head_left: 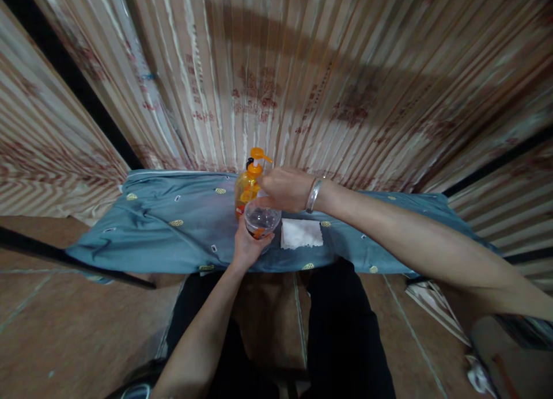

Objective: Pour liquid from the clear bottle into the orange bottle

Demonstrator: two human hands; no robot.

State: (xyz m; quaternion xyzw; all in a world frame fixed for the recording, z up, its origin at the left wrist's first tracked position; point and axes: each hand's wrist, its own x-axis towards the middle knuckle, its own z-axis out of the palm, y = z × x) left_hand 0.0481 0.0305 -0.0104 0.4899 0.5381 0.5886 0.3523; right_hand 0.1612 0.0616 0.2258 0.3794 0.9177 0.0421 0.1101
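A clear, round plastic cup is gripped by my left hand, its thumb and fingers wrapped round the side. Something orange shows through its wall low down. Over the far rim of the cup is my right hand, fingers curled down and closed. What they hold, if anything, is hidden. Just beyond both hands stands a yellow see-through bottle with an orange pump head. A white folded cloth or tissue lies flat to the right of the cup.
The narrow table is covered with a blue-grey cloth. Behind it hangs a striped, flowered curtain. Dark metal poles slant at both sides. My legs are under the front edge, above a tiled floor.
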